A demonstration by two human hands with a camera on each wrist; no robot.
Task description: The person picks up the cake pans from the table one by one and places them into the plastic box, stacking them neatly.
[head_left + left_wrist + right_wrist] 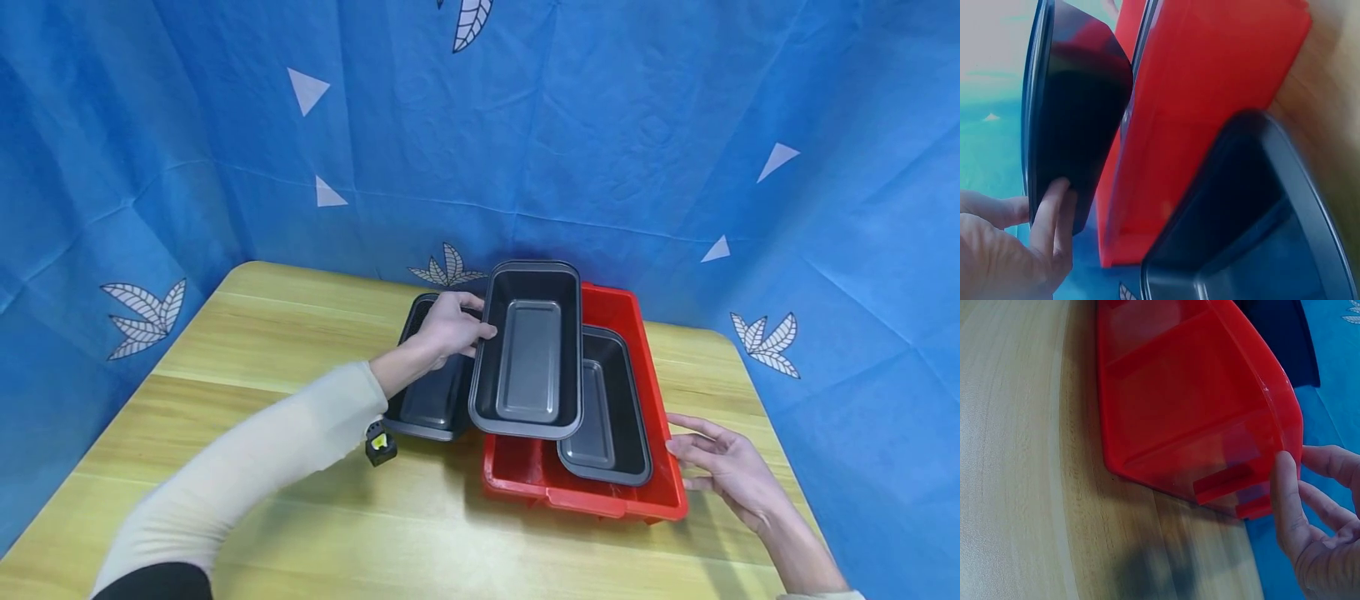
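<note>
My left hand [450,327] pinches the left rim of a dark loaf pan [530,354], raised over the left part of a red bin [654,392]. In the left wrist view, fingers lie along the outside wall of this pan [1079,106]. A second loaf pan [615,392] lies inside the bin on its right side. A third one [431,400] rests on the table left of the bin, partly covered by my left hand and arm. Spread fingers of my right hand [723,467] touch the bin's right rim from outside; its thumb meets the rim in the right wrist view [1316,531].
The bin stands on a light wooden table [360,525], turned slightly, with a handle tab on its near wall. A blue patterned cloth [525,125] hangs behind the table and along both sides. A small black device [380,446] sits by my left wrist.
</note>
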